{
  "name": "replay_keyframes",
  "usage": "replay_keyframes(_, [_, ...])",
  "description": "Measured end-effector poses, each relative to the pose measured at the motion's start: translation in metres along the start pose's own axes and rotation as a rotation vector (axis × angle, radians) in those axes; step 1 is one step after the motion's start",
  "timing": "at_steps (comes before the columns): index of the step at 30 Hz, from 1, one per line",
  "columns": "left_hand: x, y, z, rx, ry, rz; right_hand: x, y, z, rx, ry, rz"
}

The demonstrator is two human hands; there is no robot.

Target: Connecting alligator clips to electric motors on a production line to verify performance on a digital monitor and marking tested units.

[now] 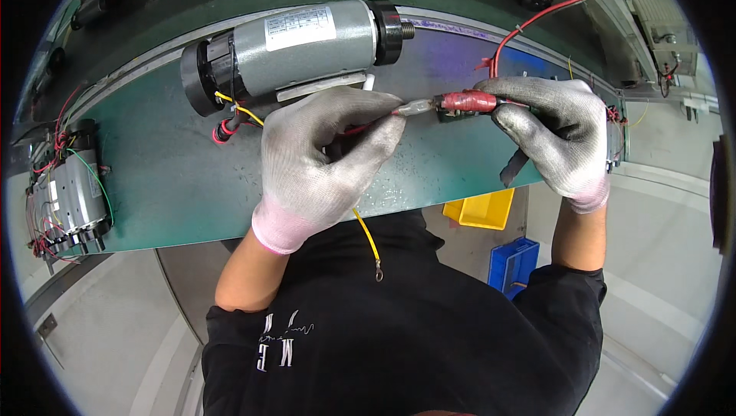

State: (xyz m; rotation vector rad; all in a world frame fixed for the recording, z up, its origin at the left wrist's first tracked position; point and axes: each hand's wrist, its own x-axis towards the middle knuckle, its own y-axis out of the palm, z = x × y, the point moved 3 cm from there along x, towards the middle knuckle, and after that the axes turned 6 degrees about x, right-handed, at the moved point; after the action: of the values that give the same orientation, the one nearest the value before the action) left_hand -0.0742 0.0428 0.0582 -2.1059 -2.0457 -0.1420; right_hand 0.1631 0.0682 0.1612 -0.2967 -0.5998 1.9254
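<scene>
My left hand (318,151), in a grey-white glove, pinches a wire end with a clear-sleeved connector (416,108) between thumb and fingertips. From the other side my right hand (563,132), gloved too, grips a red-taped test lead (468,101). The lead's tip meets the sleeved connector in front of me. Behind my left hand lies a grey cylindrical motor (307,42) with black end caps and a white label. A yellow wire (366,233) with a ring terminal hangs below my left hand. Past the right fingers sticks out a dark flat strip (513,168).
Several more motors (77,194) with loose wires sit at the left of the green bench (169,186). A red cable (552,13) comes down from the upper right. Below the bench's front edge are a yellow bin (481,209) and a blue bin (512,264).
</scene>
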Motion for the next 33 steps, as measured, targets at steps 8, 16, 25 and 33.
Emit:
replay_keyframes(8, [0.001,0.009,0.003,0.073,-0.172,0.219,0.002,-0.004,-0.003,-0.095,-0.132,0.048])
replay_keyframes(16, [-0.001,0.004,-0.005,0.111,-0.096,0.217,0.004,0.001,-0.014,-0.055,-0.266,0.088])
replay_keyframes(25, [-0.001,0.002,0.002,0.153,-0.045,0.240,0.009,0.005,-0.031,-0.067,-0.185,0.168])
replay_keyframes(33, [0.037,0.008,-0.035,0.702,0.449,0.485,0.015,0.003,-0.087,-0.165,-0.185,0.301])
